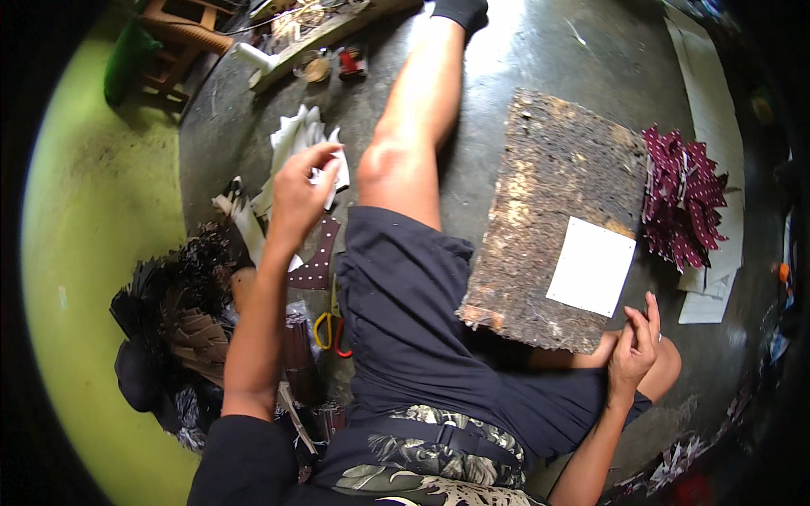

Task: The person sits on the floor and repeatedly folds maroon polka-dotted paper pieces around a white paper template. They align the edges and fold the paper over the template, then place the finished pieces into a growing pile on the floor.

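My left hand (297, 198) reaches over a loose pile of white fabric pieces (291, 135) on the floor, with thumb and fingers closing round the edge of a white fabric piece (336, 173). Below that hand lies a maroon dotted fabric piece (316, 263). My right hand (634, 352) is held beside the lower right corner of a rough brown board (548, 202), its fingers loosely bent and apart with nothing between them. A white square sheet (592, 266) lies flat on the board. The board rests partly over my folded leg.
Maroon dotted fabric pieces (685, 198) are heaped right of the board, on long pale sheets (717, 126). Scissors with yellow and red handles (323, 331) lie left of my thigh. Dark bundled pieces (190, 325) pile against the green wall (93, 253). A wooden stool (181, 42) stands far left.
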Motion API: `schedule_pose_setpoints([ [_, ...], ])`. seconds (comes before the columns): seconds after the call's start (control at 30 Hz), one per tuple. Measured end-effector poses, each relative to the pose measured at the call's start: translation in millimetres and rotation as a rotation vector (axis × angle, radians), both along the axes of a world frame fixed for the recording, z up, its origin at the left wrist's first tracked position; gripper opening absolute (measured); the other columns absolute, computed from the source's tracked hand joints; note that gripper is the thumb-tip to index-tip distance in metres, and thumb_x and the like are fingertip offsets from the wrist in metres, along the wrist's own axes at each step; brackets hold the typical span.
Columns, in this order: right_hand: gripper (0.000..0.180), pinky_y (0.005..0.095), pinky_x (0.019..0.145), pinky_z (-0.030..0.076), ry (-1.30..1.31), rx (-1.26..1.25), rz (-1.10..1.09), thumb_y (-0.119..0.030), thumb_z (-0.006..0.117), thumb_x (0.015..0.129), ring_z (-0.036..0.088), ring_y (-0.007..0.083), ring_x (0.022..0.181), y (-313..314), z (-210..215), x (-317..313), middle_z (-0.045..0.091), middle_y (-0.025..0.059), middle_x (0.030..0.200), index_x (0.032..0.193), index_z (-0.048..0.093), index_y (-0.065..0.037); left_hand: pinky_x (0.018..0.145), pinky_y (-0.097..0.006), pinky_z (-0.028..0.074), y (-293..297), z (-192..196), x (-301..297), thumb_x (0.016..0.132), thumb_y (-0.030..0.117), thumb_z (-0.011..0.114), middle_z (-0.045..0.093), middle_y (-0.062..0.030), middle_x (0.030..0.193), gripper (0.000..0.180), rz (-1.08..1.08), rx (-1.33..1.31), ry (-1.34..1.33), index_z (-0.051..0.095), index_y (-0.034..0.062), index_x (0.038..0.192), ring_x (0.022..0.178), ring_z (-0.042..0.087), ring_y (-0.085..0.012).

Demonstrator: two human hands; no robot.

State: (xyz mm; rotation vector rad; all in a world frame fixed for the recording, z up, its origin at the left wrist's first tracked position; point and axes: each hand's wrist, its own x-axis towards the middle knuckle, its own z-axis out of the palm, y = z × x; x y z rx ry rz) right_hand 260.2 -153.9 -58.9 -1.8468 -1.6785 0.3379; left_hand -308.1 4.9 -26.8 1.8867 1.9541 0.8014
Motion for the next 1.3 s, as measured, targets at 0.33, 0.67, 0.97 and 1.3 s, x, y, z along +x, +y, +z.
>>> schedule_pose_setpoints([
  [0.33,0.025,0.0352,0.09,0.059,0.065,-0.076,-0.038,0.014,0.063,0.105,0.078,0.0258,0.114,1.7,-15.8,3.4,0.072,0.0205,0.158,0.119,0.082,0.005,0.109,-0.046,0.06,40.0,-116.3,-225.4,0.097,0.041,0.088,0.082,-0.0275,0.134,0.071,0.363,-0.4,0.121,0.074,-0.0058,0.148,0.123,0.08,-0.041],
  [0.67,0.022,0.0351,0.102,0.058,0.163,-0.13,-0.077,0.01,0.064,0.108,0.075,0.0259,0.124,-1.4,-17.9,7.4,0.072,0.0184,0.157,0.121,0.08,0.006,0.099,-0.033,0.06,30.5,-65.9,-174.7,0.11,0.017,0.08,0.084,-0.01,0.12,0.034,0.321,-0.163,0.036,0.077,-0.0042,0.137,0.109,0.077,-0.016],
  [0.97,0.039,0.0317,0.104,0.06,1.051,-0.122,-0.011,-0.004,0.071,0.114,0.071,0.017,0.119,23.9,69.7,-59.4,0.075,0.0143,0.142,0.152,0.066,0.002,0.094,-0.036,0.063,24.1,118.2,61.2,0.102,0.001,0.079,0.084,-0.0117,0.119,0.038,-0.845,-0.574,-0.311,0.079,-0.0014,0.14,0.111,0.08,-0.0225],
  [1.3,0.016,0.0216,0.084,0.055,1.091,-0.468,-0.116,-0.004,0.073,0.114,0.066,0.0041,0.091,46.7,84.9,-47.7,0.079,0.0007,0.108,0.127,0.081,0.003,0.092,-0.049,0.053,18.1,86.3,263.3,0.105,0.012,0.071,0.076,-0.0128,0.097,0.012,-1.169,-0.317,0.18,0.075,0.0041,0.114,0.101,0.075,-0.035],
])
